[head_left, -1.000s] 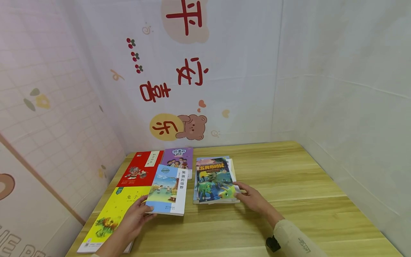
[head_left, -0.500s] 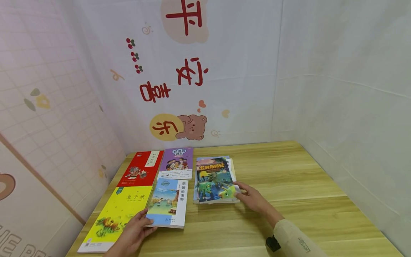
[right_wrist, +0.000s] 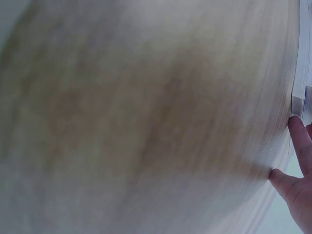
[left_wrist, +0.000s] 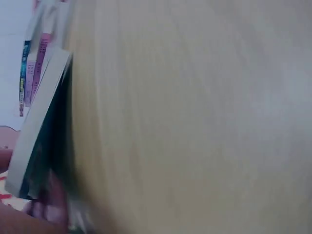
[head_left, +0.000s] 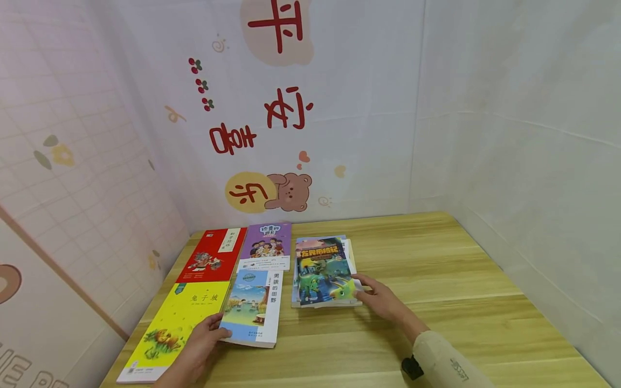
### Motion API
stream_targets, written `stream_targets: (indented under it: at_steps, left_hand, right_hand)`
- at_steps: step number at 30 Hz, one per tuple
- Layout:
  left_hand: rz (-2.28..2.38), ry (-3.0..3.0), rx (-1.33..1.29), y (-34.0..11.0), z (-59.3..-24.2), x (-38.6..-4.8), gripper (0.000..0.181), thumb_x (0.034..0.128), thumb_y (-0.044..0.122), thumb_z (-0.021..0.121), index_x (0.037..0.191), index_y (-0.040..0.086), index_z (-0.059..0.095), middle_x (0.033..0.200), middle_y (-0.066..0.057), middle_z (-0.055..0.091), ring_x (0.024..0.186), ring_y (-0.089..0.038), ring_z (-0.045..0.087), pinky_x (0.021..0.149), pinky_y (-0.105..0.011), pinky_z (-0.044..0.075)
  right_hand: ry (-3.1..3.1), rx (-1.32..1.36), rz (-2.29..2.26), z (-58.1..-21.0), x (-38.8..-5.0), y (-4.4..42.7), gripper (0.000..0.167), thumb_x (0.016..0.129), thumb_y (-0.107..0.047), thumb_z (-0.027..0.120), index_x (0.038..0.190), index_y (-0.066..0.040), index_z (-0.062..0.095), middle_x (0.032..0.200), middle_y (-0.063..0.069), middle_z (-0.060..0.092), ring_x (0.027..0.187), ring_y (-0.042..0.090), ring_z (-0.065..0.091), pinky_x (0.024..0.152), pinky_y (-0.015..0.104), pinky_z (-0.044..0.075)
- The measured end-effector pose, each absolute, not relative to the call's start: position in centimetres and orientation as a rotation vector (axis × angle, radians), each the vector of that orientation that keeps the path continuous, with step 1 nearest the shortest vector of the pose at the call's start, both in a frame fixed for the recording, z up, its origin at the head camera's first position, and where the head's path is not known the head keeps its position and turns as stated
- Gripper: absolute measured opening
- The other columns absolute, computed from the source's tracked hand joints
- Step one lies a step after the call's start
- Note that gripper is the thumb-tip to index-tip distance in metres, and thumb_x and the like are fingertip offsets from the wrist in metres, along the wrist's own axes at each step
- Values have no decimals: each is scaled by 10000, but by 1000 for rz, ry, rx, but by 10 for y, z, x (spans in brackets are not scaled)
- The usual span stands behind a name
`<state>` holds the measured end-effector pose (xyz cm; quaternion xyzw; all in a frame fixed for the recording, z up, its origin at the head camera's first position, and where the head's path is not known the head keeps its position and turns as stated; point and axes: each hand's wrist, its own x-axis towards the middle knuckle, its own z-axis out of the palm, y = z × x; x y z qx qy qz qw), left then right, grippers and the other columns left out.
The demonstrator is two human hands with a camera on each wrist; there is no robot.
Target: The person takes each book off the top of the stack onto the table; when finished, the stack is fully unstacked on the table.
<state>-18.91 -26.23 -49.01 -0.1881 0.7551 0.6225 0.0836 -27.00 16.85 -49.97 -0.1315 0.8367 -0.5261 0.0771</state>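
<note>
My left hand (head_left: 201,342) pinches the lower left corner of a blue-and-white paperback book (head_left: 249,307), thumb on its cover and fingers beneath. In the left wrist view this book (left_wrist: 41,119) is tilted, its underside dark, with fingers under it. My right hand (head_left: 385,302) rests at the right side of a small stack of books, topped by a dark green dinosaur-cover book (head_left: 325,272). In the right wrist view the right hand (right_wrist: 297,180) has fairly straight fingers, one fingertip against the books' edge (right_wrist: 301,63).
Left on the wooden table (head_left: 436,302) lie a red book (head_left: 211,256), a yellow book (head_left: 177,323) and a purple book (head_left: 267,242). A black object (head_left: 412,368) sits by the right sleeve. White printed curtains stand behind and at both sides.
My left hand has brought the blue-and-white book down toward the front, below the purple book, whose lower part now shows. The right hand stays by the stack.
</note>
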Motion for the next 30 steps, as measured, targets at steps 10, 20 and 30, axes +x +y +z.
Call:
stream_targets:
  at_steps: [10, 20, 30]
  left_hand:
    - [1536, 2630, -352, -252, -455, -199, 642, 932, 135, 673, 1487, 13, 375, 1498, -240, 384, 1378, -436, 319, 1076, -579, 361]
    - [1667, 2594, -312, -227, -450, -225, 707, 889, 194, 738, 1492, 54, 395, 1453, -209, 449, 1316, -394, 439, 1066, -534, 399]
    - [1799, 2503, -261, -191, -458, -247, 663, 910, 188, 725, 1487, 78, 419, 1422, -201, 474, 1272, -376, 494, 1031, -513, 443]
  right_hand:
    - [2525, -367, -1570, -500, -271, 168, 480, 996, -235, 620, 1453, -134, 513, 1456, 276, 442, 1182, 411, 578, 937, 538, 493]
    - [2517, -330, -1591, -499, -270, 167, 491, 983, -221, 636, 1445, -102, 517, 1442, 275, 459, 1166, 402, 594, 931, 522, 502]
    - [2611, -345, -1519, -495, -271, 163, 547, 985, -241, 613, 1472, -40, 464, 1433, 272, 474, 1279, 467, 480, 1009, 571, 433]
